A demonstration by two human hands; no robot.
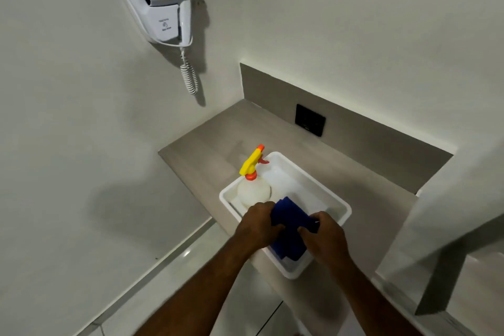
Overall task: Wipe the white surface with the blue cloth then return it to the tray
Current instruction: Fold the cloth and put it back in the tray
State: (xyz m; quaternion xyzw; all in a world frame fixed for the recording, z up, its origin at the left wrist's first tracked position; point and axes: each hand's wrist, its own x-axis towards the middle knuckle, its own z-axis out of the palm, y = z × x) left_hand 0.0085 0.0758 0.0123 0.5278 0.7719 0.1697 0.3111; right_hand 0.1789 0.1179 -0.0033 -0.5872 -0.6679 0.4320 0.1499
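Note:
A folded blue cloth [289, 229] sits over the near end of a white plastic tray [338, 200] on a grey counter. My left hand [257, 225] grips the cloth's left edge. My right hand [323, 237] grips its right edge. Both hands are closed on the fabric just above the tray's inside. The lower part of the cloth hangs down into the tray. White walls [81, 90] surround the counter.
A white spray bottle [253, 188] with a yellow and orange trigger stands in the tray's left corner. A white wall-mounted hair dryer [163, 0] with a coiled cord hangs upper left. A black socket [310, 120] sits on the counter's backsplash. Tiled floor lies below.

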